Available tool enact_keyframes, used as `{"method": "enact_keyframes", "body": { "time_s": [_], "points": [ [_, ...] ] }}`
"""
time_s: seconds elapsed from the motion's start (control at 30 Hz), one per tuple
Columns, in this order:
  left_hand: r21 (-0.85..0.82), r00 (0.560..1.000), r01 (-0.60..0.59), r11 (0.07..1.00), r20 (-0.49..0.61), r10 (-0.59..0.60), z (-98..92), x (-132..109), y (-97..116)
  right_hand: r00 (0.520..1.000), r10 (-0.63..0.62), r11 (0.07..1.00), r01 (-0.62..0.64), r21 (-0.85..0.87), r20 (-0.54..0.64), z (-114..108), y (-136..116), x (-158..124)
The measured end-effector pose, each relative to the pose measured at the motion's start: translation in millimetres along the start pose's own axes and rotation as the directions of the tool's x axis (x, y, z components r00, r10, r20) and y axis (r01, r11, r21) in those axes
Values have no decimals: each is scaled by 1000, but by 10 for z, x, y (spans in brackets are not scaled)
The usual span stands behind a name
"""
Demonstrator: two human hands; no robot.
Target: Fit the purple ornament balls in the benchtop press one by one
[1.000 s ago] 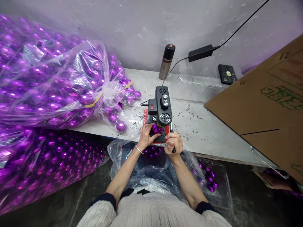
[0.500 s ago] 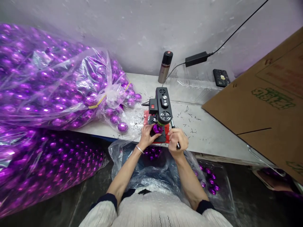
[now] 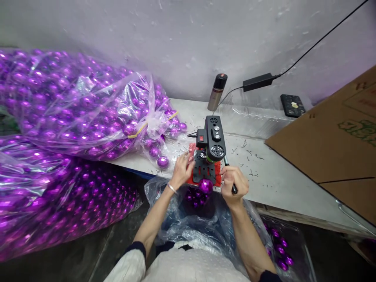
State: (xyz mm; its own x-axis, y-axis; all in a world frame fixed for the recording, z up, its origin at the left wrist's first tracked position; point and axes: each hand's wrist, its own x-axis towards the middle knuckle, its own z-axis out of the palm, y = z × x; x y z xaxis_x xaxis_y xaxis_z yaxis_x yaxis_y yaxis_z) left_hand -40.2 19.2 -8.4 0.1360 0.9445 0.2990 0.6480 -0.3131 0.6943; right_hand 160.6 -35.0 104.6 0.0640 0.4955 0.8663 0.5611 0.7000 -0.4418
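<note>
A small black bench press point(image 3: 215, 138) stands on a red pad near the table's front edge. My right hand point(image 3: 232, 180) is closed around its black lever handle point(image 3: 234, 190) on the right side. One shiny purple ball point(image 3: 205, 185) sits at the front lip of the slotted base plate point(image 3: 205, 171), free of both hands. Just left of the base, my left hand point(image 3: 181, 169) hovers with fingers apart and nothing in it. A loose purple ball point(image 3: 162, 161) lies on the table a little to its left.
Big clear bags of purple balls point(image 3: 88, 109) fill the table's left and the floor point(image 3: 58, 196). An open plastic bag point(image 3: 188, 219) with balls lies in my lap. A bottle point(image 3: 216, 87), power adapter point(image 3: 258, 82), black device point(image 3: 290, 105) and cardboard box point(image 3: 331, 145) stand behind and right.
My left hand let go of the purple ball under the press head and shifted left. The ball now lies at the base plate's front edge. The right hand stays on the lever.
</note>
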Motion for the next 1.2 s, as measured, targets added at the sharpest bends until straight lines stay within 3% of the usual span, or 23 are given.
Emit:
{"method": "enact_keyframes", "body": {
  "time_s": [0.03,0.1,0.17,0.27,0.37,0.47,0.57,0.63,0.67,0.73,0.8,0.87,1.0,1.07,1.2],
  "points": [
    [54,990,130,990,-58,-126,-61,241,-47,1000,5,1000,-5,-3,-1,-1,-1,2],
    [134,930,360,923,-125,-345,-190,726,-123,1000,8,1000,-8,-6,4,-5,-2,2],
    [166,872,485,858,-161,-462,-305,1129,-171,1000,8,1000,-8,-6,14,-8,2,-8],
    [164,863,503,849,-155,-481,-413,1479,-194,1000,1,1000,-1,1,13,-2,17,-41],
    [124,865,500,857,-131,-485,-459,1586,-177,1000,-14,1000,14,-3,0,14,29,-72],
    [51,839,539,841,-114,-532,-489,1533,-121,1000,-16,1000,16,-9,-5,25,31,-83],
    [-307,766,595,743,-64,-640,-495,1312,-19,1000,-6,1000,6,-11,-7,28,33,-82],
    [-617,742,551,562,53,-668,-478,1084,71,1000,-2,1000,2,-5,-14,29,37,-79],
    [-727,753,513,457,125,-646,-465,961,121,1000,1,1000,-1,1,-18,30,38,-76],
    [-852,791,453,262,250,-558,-432,728,224,1000,14,1000,-14,12,-24,30,36,-65],
    [-887,812,439,146,322,-487,-391,539,320,999,28,1000,-28,11,-27,27,28,-42],
    [-882,810,450,142,335,-481,-337,399,391,999,32,999,-32,3,-25,23,15,-13],
    [-826,784,500,259,305,-540,-200,192,420,1000,16,1000,-16,0,-19,15,-1,31],
    [-814,775,520,259,323,-543,-147,102,388,1000,12,1000,-12,-5,-22,13,0,31],
    [-816,800,510,272,334,-498,-121,-23,304,1000,16,1000,-16,-16,-15,13,8,14]
  ]
}}
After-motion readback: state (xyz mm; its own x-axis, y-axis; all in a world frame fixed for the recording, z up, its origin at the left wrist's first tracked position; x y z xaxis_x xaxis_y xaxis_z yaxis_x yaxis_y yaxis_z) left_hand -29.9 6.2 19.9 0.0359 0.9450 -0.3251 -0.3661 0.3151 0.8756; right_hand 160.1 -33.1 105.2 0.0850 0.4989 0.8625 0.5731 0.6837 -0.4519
